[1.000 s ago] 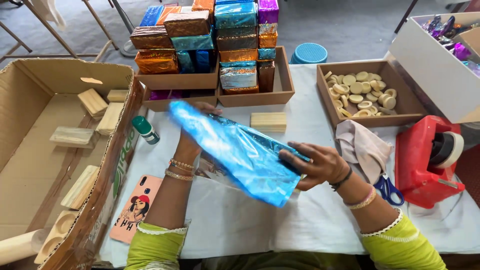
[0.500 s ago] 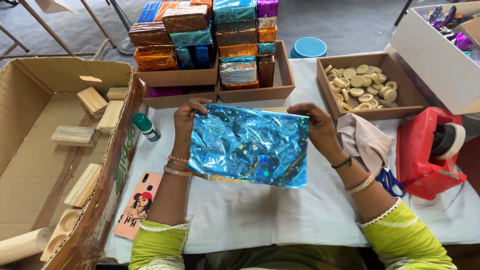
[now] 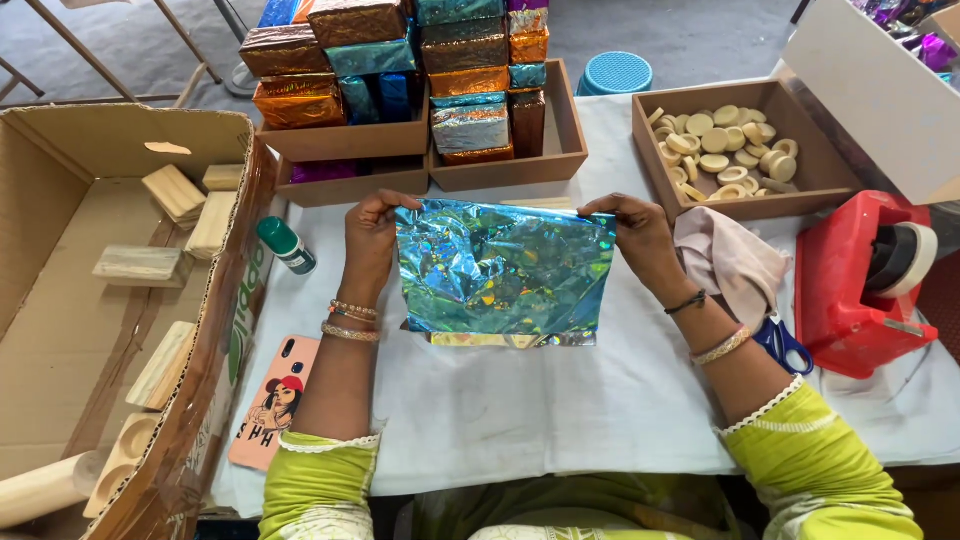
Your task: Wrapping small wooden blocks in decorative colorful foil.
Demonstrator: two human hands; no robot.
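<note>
A shiny blue holographic foil sheet (image 3: 505,268) is stretched flat in front of me over the white table (image 3: 520,410). My left hand (image 3: 372,238) pinches its upper left corner, and my right hand (image 3: 637,232) pinches its upper right corner. The sheet's lower edge rests on the table, with a strip of gold foil (image 3: 500,340) showing beneath it. A pale wooden block behind the sheet is almost wholly hidden.
Two wooden trays (image 3: 350,165) at the back hold stacked foil-wrapped blocks. A tray of round wooden pieces (image 3: 730,150), a cloth (image 3: 730,262), blue-handled scissors (image 3: 785,345) and a red tape dispenser (image 3: 860,285) lie right. Left: a cardboard box (image 3: 100,300) with wooden blocks, a green-capped bottle (image 3: 285,243), a phone (image 3: 272,400).
The foil sheet was slanted and bunched in my hands a second ago. Both hands have since spread it out flat by its top corners and lowered it toward the table.
</note>
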